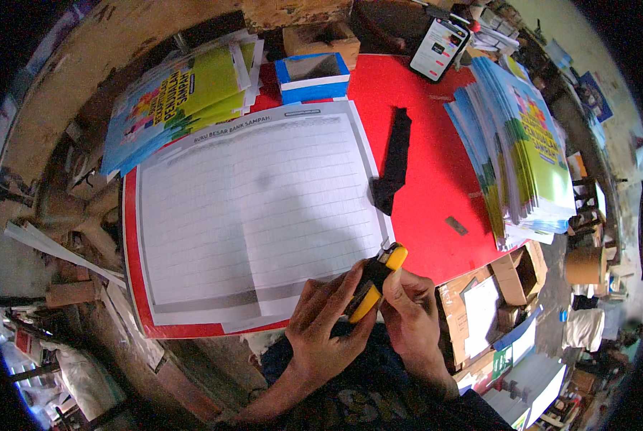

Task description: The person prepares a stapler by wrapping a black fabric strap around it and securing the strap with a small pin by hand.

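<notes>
My left hand (321,337) is closed around a small yellow-and-black hand tool with a metal tip (368,298), held just over the near edge of the red table. Against its yellow side presses the thumb of my right hand (413,316), whose other fingers are curled. The metal tip points away from me; the tool's exact kind cannot be made out. Just beyond it lies a large open sheet with a printed ruled table (249,208), creased down its middle. A black strip (394,158) rests along the sheet's right edge.
Stacks of colourful booklets stand at the far left (185,93) and right (529,151) of the red table (436,237). Between them at the back are a blue-and-white open box (313,92) and a phone (438,50). Cardboard boxes (515,276) sit beyond the table's near right side.
</notes>
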`<state>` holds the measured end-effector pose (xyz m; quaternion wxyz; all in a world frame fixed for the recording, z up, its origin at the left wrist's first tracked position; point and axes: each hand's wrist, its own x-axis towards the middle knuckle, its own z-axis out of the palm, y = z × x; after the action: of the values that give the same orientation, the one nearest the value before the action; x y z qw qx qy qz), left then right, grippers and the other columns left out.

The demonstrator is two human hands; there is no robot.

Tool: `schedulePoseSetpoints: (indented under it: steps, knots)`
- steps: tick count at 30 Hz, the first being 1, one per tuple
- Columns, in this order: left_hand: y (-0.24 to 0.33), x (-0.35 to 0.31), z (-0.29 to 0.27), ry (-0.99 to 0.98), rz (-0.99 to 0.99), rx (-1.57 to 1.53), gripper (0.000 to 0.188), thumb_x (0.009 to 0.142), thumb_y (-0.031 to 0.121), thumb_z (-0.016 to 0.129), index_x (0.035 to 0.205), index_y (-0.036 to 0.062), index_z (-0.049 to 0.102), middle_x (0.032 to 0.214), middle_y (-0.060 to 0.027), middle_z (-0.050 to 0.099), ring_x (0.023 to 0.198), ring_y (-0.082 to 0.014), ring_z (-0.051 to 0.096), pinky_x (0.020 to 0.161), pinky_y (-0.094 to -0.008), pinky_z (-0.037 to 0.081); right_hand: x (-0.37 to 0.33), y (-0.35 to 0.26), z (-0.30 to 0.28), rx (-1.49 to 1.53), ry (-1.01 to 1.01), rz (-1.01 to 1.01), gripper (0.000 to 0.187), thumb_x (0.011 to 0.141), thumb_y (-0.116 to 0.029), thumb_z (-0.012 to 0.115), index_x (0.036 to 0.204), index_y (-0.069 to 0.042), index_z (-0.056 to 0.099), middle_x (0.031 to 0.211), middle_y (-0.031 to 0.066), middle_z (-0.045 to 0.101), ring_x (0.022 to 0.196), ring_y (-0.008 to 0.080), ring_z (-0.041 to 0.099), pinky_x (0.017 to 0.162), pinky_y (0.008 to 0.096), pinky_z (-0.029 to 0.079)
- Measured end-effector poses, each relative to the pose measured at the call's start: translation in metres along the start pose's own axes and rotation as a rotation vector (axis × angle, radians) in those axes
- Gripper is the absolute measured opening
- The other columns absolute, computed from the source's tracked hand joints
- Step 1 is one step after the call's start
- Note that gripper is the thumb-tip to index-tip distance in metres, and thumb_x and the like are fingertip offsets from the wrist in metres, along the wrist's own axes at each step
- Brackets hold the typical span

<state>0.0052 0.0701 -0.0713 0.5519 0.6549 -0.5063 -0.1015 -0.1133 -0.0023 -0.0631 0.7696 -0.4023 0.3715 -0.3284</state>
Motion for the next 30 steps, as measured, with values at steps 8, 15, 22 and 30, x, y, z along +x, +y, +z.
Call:
schedulePoseSetpoints:
  steps: [8,15,22,30]
  knots:
    - [-0.003,0.0,-0.004,-0.019,0.044,0.013,0.061,0.069,0.0,0.079,0.127,0.0025,0.062,0.107,-0.0138,0.071,0.081,-0.0239,0.066,0.072,-0.0328,0.054,-0.002,-0.003,0.006,0.016,0.002,-0.025,0.03,0.099,-0.025,0.06,0.108,0.003,0.066,0.099,0.0044,0.068,0.089,0.0115,0.06,0.081,0.0282,0.048]
    - [0.002,0.0,-0.007,-0.056,-0.001,-0.002,0.061,0.068,0.003,0.081,0.126,0.0026,0.062,0.111,-0.0134,0.07,0.089,-0.0262,0.068,0.077,-0.0333,0.054,-0.002,-0.001,0.003,0.084,0.013,0.017,0.03,0.098,-0.028,0.06,0.099,0.001,0.067,0.095,0.0026,0.067,0.087,0.0093,0.059,0.08,0.027,0.047]
    - [0.003,-0.001,-0.002,-0.024,0.015,-0.025,0.059,0.069,0.003,0.081,0.125,0.0038,0.064,0.115,-0.0144,0.069,0.102,-0.0277,0.067,0.085,-0.0344,0.054,-0.001,-0.004,0.002,0.21,0.047,0.125,0.034,0.1,-0.033,0.054,0.102,-0.002,0.066,0.096,0.0037,0.068,0.088,0.0126,0.063,0.082,0.0288,0.048]
    - [0.005,0.006,-0.005,0.034,0.031,-0.161,0.051,0.068,0.002,0.08,0.117,0.0051,0.07,0.108,-0.0125,0.068,0.096,-0.0226,0.066,0.08,-0.0315,0.055,-0.002,0.008,-0.003,0.59,-0.016,0.268,0.053,0.1,-0.05,0.042,0.123,-0.003,0.054,0.11,0.0115,0.063,0.1,0.0231,0.064,0.088,0.0406,0.052]
